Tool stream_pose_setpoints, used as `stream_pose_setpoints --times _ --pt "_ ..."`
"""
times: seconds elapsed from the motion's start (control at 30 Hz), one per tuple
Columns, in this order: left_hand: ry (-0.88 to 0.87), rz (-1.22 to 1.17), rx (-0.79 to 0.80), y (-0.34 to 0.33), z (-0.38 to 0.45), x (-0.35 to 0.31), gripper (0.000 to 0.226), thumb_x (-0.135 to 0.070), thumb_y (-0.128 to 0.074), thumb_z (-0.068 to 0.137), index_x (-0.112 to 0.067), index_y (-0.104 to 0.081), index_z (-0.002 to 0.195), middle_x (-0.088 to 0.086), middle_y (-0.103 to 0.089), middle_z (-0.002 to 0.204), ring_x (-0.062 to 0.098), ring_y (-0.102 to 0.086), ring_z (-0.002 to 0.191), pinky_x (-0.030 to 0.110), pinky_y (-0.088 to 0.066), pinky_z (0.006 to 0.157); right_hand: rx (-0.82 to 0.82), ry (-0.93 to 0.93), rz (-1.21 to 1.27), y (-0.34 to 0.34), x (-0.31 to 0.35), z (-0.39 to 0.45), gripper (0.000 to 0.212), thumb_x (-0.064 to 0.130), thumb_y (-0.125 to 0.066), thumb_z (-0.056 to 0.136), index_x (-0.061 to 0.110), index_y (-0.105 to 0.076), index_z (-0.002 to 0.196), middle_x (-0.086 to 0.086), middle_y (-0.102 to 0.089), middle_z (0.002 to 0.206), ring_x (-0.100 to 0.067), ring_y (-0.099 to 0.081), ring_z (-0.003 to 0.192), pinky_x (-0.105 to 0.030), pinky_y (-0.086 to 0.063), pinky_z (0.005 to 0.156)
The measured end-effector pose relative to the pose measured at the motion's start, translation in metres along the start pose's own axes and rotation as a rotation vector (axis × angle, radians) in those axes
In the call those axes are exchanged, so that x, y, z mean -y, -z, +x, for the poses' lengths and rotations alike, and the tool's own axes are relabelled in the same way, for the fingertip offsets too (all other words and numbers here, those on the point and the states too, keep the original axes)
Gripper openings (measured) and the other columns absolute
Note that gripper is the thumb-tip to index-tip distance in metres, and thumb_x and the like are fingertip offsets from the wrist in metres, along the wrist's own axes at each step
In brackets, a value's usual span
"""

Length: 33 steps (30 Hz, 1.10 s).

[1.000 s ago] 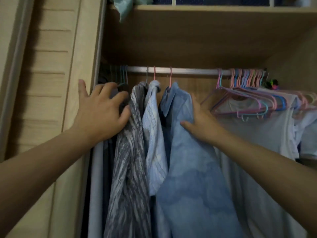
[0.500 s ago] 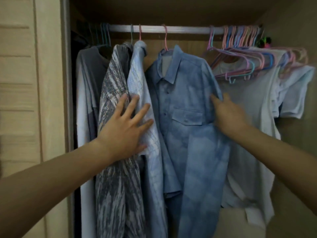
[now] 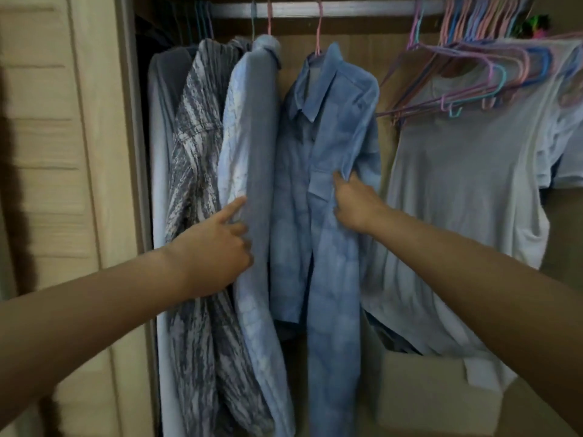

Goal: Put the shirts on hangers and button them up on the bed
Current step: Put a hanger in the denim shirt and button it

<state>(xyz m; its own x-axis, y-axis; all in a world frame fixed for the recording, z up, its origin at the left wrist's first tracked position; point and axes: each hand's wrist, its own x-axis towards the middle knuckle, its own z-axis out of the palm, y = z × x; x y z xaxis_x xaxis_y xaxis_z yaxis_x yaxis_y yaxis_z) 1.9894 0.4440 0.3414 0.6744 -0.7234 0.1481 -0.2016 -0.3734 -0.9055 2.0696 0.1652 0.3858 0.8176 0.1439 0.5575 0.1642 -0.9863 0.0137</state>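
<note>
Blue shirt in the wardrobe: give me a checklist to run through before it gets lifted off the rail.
1. Right hand grips the blue shirt at its chest pocket: ok.
2. Blue shirt hangs on its pink hanger, hook over the rail: ok.
3. Left hand holds the neighbouring light blue shirt aside, fingers curled into its fabric: ok.
4. Gap between the two shirts at the rail: ok.
5. Bunch of empty hangers close to the blue shirt's right shoulder, possible snag: not ok.
6. Buttons done up on the blue shirt: cannot tell.
</note>
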Motion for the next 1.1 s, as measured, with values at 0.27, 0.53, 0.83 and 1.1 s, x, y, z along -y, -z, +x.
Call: stream_pose_setpoints --times 0.27,0.53,0.83,1.1 --pt "-0.049 -0.143 -0.224 -0.004 -0.016 0.002 0.034 -0.015 -0.053 0.091 -0.025 -0.072 0.118 0.003 -0.068 0.115 0.033 -0.052 0.127 0.063 -0.005 0.124 0.008 -0.155 -0.244 0.005 -0.022 -0.002 0.059 0.005 -0.046 0.103 -0.002 -0.022 0.156 -0.024 -0.027 0.158 -0.041 -0.058 0.12 -0.047 -0.049 0.094" --pt "-0.054 -0.265 -0.249 0.04 0.025 -0.016 0.045 -0.022 -0.055 0.091 -0.035 -0.06 0.134 -0.002 -0.059 0.13 0.027 -0.041 0.137 0.064 0.001 0.123 0.29 -0.082 0.584 0.028 0.048 -0.036 0.081 0.002 -0.068 0.09 0.017 -0.027 0.159 -0.01 -0.049 0.144 -0.028 -0.067 0.108 -0.031 -0.061 0.073" --pt "0.04 -0.384 -0.029 0.069 0.042 0.025 0.066 -0.068 -0.019 0.098 -0.044 -0.009 0.159 0.002 -0.042 0.15 0.027 -0.022 0.151 0.058 0.0 0.124 0.683 0.093 0.837 0.104 0.043 -0.045 0.072 -0.017 -0.043 0.096 0.026 -0.04 0.153 0.018 -0.07 0.108 -0.002 -0.069 0.087 -0.022 -0.058 0.076" --pt "0.339 -0.225 -0.575 0.062 0.065 0.075 0.053 -0.053 -0.038 0.093 -0.018 -0.075 0.077 0.009 -0.056 0.087 0.036 -0.055 0.089 0.055 -0.048 0.094 -0.586 0.076 -0.297 0.197 -0.03 -0.014 0.018 0.014 -0.061 0.083 0.012 -0.075 0.094 -0.015 -0.071 0.094 -0.037 -0.067 0.091 -0.04 -0.055 0.074"
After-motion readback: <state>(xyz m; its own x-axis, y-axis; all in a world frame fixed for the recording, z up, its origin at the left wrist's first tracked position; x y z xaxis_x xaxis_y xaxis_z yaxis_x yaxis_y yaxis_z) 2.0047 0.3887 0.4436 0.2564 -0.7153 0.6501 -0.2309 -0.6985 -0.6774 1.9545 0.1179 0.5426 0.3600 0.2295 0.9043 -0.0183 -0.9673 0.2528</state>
